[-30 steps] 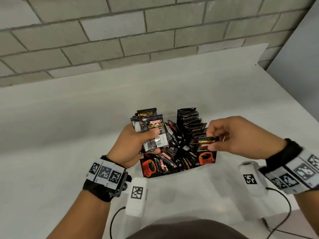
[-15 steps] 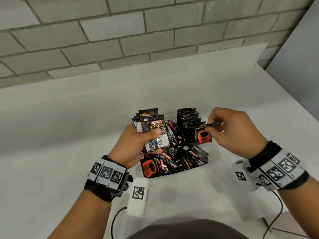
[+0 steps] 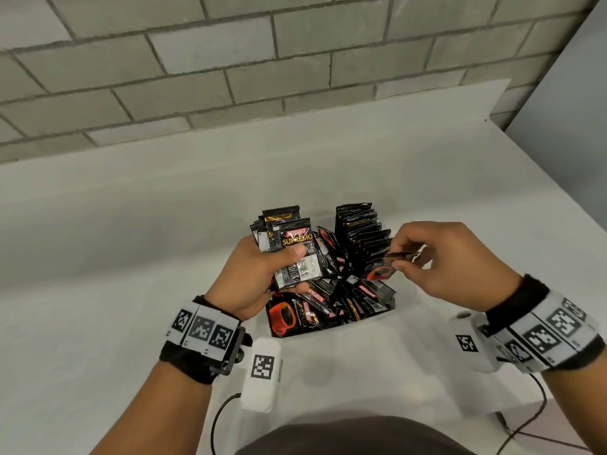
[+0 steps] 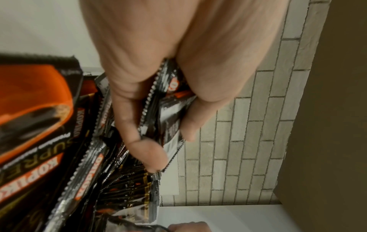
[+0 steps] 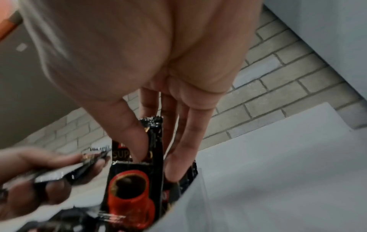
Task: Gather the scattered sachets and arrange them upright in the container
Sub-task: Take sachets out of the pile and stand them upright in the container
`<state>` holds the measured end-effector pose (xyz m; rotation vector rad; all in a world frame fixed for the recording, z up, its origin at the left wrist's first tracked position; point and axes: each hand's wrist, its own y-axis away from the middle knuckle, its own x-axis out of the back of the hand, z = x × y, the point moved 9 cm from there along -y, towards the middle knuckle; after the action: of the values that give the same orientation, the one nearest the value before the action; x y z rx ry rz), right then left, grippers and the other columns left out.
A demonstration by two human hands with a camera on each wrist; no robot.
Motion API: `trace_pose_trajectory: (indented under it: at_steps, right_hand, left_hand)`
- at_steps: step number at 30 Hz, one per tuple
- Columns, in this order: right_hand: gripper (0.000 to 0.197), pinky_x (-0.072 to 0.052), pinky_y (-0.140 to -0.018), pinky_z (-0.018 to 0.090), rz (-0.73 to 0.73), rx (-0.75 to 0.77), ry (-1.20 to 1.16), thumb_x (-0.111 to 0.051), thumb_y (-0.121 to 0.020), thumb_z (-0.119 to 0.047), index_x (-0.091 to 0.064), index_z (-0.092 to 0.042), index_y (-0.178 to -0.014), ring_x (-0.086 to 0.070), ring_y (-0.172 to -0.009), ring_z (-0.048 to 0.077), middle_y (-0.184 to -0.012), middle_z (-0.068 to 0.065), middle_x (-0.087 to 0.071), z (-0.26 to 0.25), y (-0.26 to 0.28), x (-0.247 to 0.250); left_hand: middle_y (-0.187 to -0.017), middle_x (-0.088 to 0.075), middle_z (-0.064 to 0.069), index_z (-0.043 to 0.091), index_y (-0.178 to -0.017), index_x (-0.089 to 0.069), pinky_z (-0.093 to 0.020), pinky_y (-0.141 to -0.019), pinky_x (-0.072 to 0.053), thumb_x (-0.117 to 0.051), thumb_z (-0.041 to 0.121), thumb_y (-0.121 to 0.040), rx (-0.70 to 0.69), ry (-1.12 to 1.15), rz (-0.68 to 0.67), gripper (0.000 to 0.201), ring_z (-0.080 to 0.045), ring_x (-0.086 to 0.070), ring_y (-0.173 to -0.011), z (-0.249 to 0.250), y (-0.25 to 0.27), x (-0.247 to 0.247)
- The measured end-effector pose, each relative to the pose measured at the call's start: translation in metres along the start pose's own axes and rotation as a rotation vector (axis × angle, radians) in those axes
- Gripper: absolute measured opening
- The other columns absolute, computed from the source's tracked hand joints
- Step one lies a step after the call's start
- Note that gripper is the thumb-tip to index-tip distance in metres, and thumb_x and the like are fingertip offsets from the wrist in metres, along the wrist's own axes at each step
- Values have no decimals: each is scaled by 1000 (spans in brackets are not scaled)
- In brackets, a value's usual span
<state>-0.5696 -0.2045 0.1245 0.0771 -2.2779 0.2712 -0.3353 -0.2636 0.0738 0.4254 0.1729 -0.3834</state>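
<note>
Sachets, by the look of them, are light, thin foil packets: glossy, slippery face to face, crinkly, with serrated sealed ends, and they should flex rather than break; a pinch on a sealed end or flat across both faces looks the safest hold. One sachet (image 3: 386, 266) hangs from the right hand (image 3: 450, 261), thumb and forefinger pinching its upper part while the other fingers trail loosely, as the right wrist view shows; its orange cup print faces the wearer. The left hand (image 3: 259, 274) grips a stack (image 3: 292, 251) of sachets fanned upward, thumb pressed across the front one, fingers curled behind. Between and just below both hands sits the container (image 3: 391, 302), its wall barely visible; loose sachets (image 3: 328, 303) lie jumbled and tilted in its near part, while a tidy upright row (image 3: 358, 228) stands at its far side, beyond the right fingertips. A fat stack may slide apart if squeezed unevenly. Under everything lies a smooth white surface (image 3: 131, 257), and past the hands rises a wall (image 3: 230, 67) of grey blocks.
</note>
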Motion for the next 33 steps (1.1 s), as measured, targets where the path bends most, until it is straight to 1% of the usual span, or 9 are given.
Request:
trace_pose_trajectory:
  at_steps: [2, 6, 12, 16, 20, 24, 27, 29, 33]
  right_hand:
    - [24, -51, -63, 23, -11, 22, 107, -76, -78, -4, -61, -23, -79, -61, -72, 10, -76, -14, -61, 3, -3, -8]
    - [24, -51, -56, 38, 1, 52, 300, -73, -76, -4, -56, -21, -75, -54, -67, 16, -75, -10, -52, 5, -12, -18]
    - [27, -33, -60, 28, -129, -82, 494, -80, -79, -29, -53, -28, -75, -50, -78, 14, -71, -14, -47, 21, -24, -32]
    - [27, -36, -63, 30, -170, -149, 400, -85, -76, -35, -59, -24, -75, -49, -73, 13, -73, -11, -49, 31, -28, -33]
    - [16, -40, -64, 24, -119, -117, 216, -82, -80, -37, -72, -25, -81, -51, -64, 2, -81, -11, -60, 28, -28, -26]
    - [7, -41, -68, 22, -53, -52, 214, -76, -88, -21, -79, -24, -93, -55, -66, 5, -81, -9, -65, 27, -26, -25]
    - [13, -51, -67, 31, -6, -23, 231, -80, -82, -11, -81, -21, -89, -56, -64, 11, -81, -5, -64, 26, -25, -24]
    - [12, -52, -65, 33, -12, -31, 242, -81, -80, -11, -80, -20, -87, -56, -62, 11, -83, -4, -62, 24, -25, -27]
    - [11, -48, -64, 29, -22, -54, 282, -81, -80, -14, -76, -21, -87, -52, -61, 11, -83, -6, -58, 26, -25, -31]
  left_hand:
    - [-104, -75, -21, 3, -115, -68, -37, -59, -63, -66, 3, -91, 1, -4, -2, 24, -33, -75, -83, -1, -1, -1]
    - [-108, -74, -23, 2, -117, -67, -38, -61, -64, -66, 3, -92, 6, -6, -17, 25, -35, -75, -86, -2, -2, -4]
    - [-119, -70, -28, -4, -126, -60, -50, -73, -64, -66, -2, -90, 38, 113, -8, 37, -44, -72, -103, -6, -4, 1]
    - [-122, -65, -35, -11, -125, -57, -62, -86, -58, -66, -6, -79, 57, 270, -48, 48, -53, -67, -107, -6, -5, 0]
    - [-129, -63, -32, -8, -134, -54, -57, -87, -58, -65, 0, -86, 48, 258, -119, 50, -50, -64, -116, -3, -4, -4]
    - [-140, -58, -28, 0, -144, -47, -58, -92, -56, -61, -2, -88, 30, 324, -123, 58, -45, -62, -123, -5, -8, -6]
    - [-136, -63, -17, 26, -149, -46, -57, -82, -57, -52, -15, -86, 45, 473, -148, 75, -41, -68, -112, -7, -10, -10]
    - [-120, -69, -12, 40, -143, -52, -47, -73, -58, -41, -12, -86, 46, 526, -165, 77, -34, -70, -94, -4, -10, -13]
    - [-102, -57, -10, 37, -143, -51, -31, -62, -43, -37, 8, -92, 131, 647, -257, 59, -23, -52, -76, -4, -8, -24]
